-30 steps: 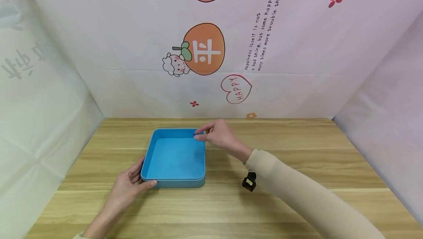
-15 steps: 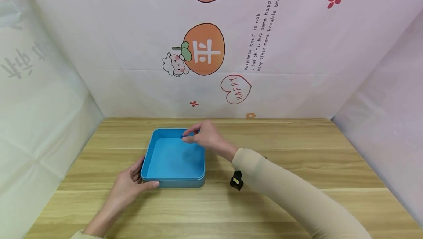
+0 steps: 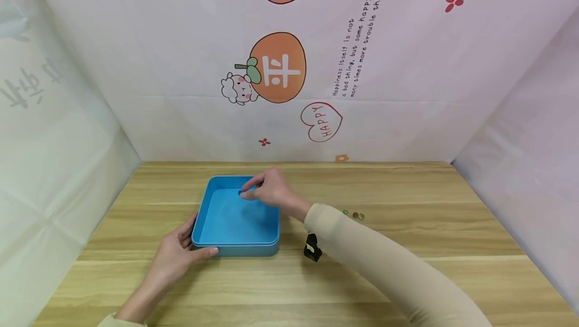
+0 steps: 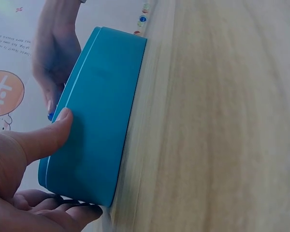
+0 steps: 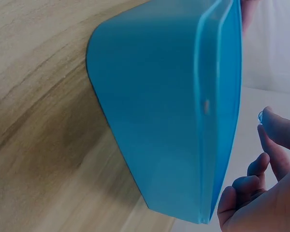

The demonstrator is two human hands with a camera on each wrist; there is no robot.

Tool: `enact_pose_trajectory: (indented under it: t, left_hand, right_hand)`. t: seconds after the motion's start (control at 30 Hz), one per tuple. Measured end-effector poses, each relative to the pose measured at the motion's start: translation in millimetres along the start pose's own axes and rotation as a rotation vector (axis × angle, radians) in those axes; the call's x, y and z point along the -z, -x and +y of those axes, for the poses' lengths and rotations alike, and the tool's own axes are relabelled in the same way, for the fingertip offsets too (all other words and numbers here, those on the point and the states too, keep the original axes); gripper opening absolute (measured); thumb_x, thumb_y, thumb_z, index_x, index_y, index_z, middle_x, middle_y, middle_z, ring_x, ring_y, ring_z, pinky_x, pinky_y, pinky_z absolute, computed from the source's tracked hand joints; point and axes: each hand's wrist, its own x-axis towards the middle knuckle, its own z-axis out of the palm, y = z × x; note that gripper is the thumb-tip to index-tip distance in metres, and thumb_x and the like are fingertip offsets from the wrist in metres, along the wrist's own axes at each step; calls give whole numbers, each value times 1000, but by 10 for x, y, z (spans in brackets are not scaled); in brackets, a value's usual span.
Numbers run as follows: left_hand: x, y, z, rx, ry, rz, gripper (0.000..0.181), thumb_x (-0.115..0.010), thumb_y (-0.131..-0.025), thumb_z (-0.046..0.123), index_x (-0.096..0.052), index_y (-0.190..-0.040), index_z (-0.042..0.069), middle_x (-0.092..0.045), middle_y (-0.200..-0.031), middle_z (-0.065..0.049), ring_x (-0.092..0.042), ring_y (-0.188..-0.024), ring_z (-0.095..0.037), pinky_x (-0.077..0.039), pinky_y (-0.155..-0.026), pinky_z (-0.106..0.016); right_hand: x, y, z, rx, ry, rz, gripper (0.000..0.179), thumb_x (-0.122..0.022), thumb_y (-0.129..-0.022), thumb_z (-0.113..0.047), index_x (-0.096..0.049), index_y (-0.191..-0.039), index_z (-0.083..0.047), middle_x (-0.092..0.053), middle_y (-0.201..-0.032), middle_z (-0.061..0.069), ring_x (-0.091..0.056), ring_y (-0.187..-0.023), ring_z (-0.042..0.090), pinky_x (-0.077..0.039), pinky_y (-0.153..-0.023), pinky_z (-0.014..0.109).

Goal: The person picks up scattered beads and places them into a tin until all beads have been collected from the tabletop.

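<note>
A square blue box (image 3: 239, 219) with an open top rests on the wooden table. My left hand (image 3: 174, 254) holds its near left corner, thumb on the front wall and fingers along the left side; the left wrist view shows the thumb (image 4: 50, 135) against the wall. Over the box's far part, my right hand (image 3: 271, 189) pinches a small blue glass marble (image 3: 240, 193) between thumb and index finger. The right wrist view has this marble (image 5: 260, 117) at the fingertips, beyond the box rim, with the other fingers curled.
Several small glass marbles (image 3: 355, 215) lie on the table (image 3: 407, 191) right of the box, partly behind the right sleeve (image 3: 362, 241). A black device (image 3: 312, 247) hangs by that sleeve. Printed white cloth (image 3: 384, 131) walls the back and sides.
My right hand has moved left with the marble, from the box's far right corner to over its inside. Marbles behind the sleeve have come into view. The left hand stays at the box.
</note>
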Motion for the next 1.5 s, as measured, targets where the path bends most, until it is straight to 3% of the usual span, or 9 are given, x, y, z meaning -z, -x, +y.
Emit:
enact_pose_trajectory:
  t: [0.87,1.07,1.23,1.5]
  left_hand:
    - [7,9,19,12,1,2,111,-91,-87,27,-19,-166,-3,-25,-168,-28,-37,-148,-46,-43,-111,-49]
    - [8,15,23,15,8,-2,112,-91,-87,26,-18,-166,-3,-24,-168,-28,-37,-148,-46,-44,-110,-49]
    - [8,19,27,10,18,-3,111,-91,-87,24,-19,-166,-3,-25,-168,-29,-37,-148,-45,-44,-110,-48]
    - [-7,2,31,3,4,7,111,-91,-87,21,-18,-166,-4,-24,-167,-30,-36,-148,-46,-43,-112,-50]
  right_hand:
    - [-270,-86,-53,-8,77,-27,7,-87,-91,-21,-87,-94,-15,-67,-89,-4,-55,-85,15,-44,-66,29]
    - [-284,-72,-29,-15,76,-10,14,-86,-92,-20,-86,-104,-12,-66,-88,-3,-54,-81,15,-42,-63,26]
    - [-194,-42,-22,-9,18,22,20,-84,-94,-17,-84,-112,-7,-59,-78,3,-51,-74,17,-37,-59,25]
    - [202,138,136,39,-55,49,17,-84,-94,-15,-84,-110,-8,-62,-84,4,-54,-78,22,-41,-59,26]
